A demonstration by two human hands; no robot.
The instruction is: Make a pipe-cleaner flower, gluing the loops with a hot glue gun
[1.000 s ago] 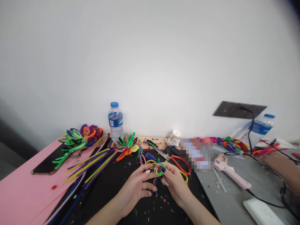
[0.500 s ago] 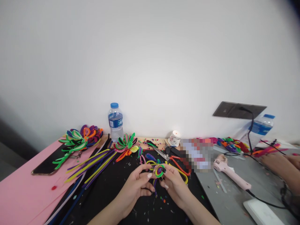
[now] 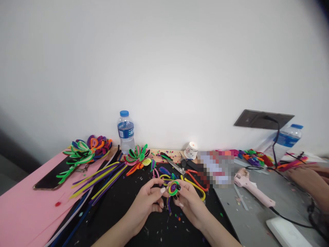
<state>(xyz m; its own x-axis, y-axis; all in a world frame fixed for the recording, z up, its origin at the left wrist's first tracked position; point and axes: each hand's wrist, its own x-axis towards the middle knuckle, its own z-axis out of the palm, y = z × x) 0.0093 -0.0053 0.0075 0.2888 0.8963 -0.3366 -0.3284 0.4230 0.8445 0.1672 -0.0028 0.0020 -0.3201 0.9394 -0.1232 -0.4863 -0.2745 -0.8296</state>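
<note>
Head view shows a plain white wall filling the upper frame and, along the bottom, a table with a black mat (image 3: pixel 123 206) in the middle, a pink sheet (image 3: pixel 23 209) at lower left and a grey surface (image 3: pixel 257 219) at lower right. A clear plastic water bottle with a blue cap (image 3: pixel 125 131) stands against the wall; long yellow and purple pipe cleaners (image 3: pixel 100 180) lie left of centre, red-handled scissors (image 3: pixel 192 175) and a pink glue gun (image 3: pixel 253 192) right of centre. At lower centre the left hand (image 3: pixel 147 204) and right hand (image 3: pixel 189 202) both pinch a small coiled green, yellow and purple pipe-cleaner piece (image 3: pixel 173 188) just above the mat. Compared with a second ago, the hands have drawn slightly closer together around the coil, and another person's hand (image 3: pixel 308 180) at the right edge has shifted a little.
</note>
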